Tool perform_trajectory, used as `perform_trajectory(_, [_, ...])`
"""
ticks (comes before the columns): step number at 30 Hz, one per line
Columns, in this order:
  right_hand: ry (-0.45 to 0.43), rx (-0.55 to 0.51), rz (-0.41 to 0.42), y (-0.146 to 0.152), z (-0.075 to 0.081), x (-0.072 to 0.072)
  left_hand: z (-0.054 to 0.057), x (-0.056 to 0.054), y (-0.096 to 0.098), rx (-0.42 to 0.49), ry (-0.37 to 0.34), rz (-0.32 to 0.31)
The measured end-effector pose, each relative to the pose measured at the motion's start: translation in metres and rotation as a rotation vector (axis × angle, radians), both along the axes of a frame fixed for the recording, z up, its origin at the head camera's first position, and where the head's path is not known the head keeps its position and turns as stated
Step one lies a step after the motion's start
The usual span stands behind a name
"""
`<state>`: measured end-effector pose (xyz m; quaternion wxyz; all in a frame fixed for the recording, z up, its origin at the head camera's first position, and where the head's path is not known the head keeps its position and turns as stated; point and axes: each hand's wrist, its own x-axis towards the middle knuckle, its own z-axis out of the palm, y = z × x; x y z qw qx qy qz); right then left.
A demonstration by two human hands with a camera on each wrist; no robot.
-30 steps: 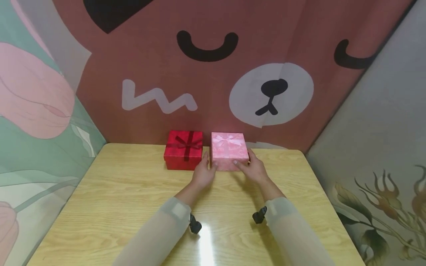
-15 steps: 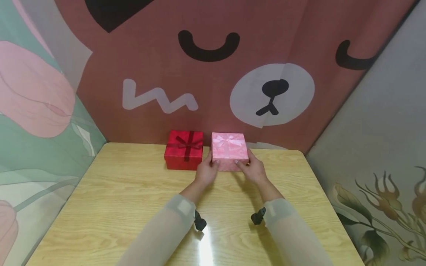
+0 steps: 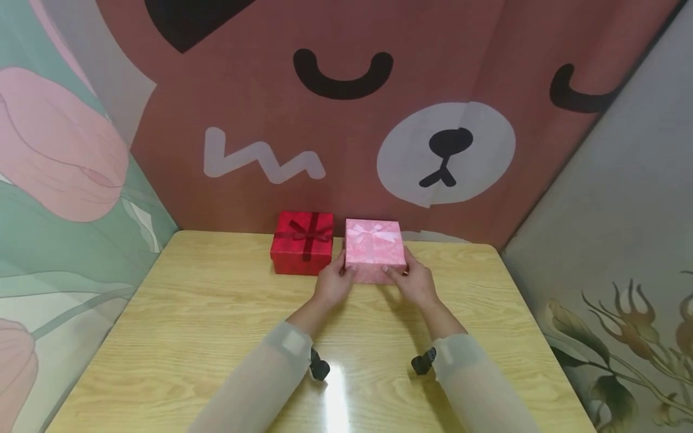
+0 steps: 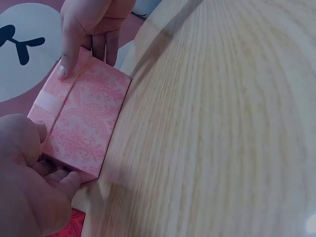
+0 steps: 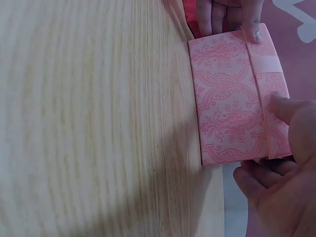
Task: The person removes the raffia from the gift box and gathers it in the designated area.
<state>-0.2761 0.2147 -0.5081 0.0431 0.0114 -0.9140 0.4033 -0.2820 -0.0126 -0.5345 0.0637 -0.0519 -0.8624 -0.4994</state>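
A pink gift box [image 3: 373,245] with a pale ribbon bow on its lid sits at the back of the table, held between both hands. My left hand [image 3: 332,285] grips its left side, and my right hand [image 3: 418,284] grips the right side. Both thumbs press on the front of the lid. In the left wrist view the left fingers [image 4: 59,180] curl in at the box's lower end, below the lid's edge. The right wrist view shows the right fingers [image 5: 261,180] tucked against the opposite side. A red gift box [image 3: 301,243] with a dark red bow stands just left of the left hand.
The wooden table [image 3: 216,337] reaches back to a wall covering [image 3: 260,198] with a bear's face. Patterned walls flank it on both sides. A black wrist camera [image 3: 319,364] hangs by the left sleeve, another camera [image 3: 423,362] by the right.
The left hand has come in against the pink box's side. Both hands have drawn the pink box slightly towards the person. The red box stays where it was.
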Motion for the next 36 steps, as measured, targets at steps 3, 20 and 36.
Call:
perform_trajectory(3, [0.004, 0.014, 0.004, -0.001, 0.0, 0.005, -0.001, 0.004, -0.003, 0.018, -0.009, -0.004])
perform_trajectory(20, [0.049, 0.017, 0.017, -0.005, -0.005, 0.033, -0.001, 0.035, -0.015, 0.048, -0.02, -0.042])
perform_trajectory(36, [0.068, -0.019, 0.019, -0.01, -0.005, 0.066, -0.008, 0.062, -0.027, 0.091, -0.032, -0.073])
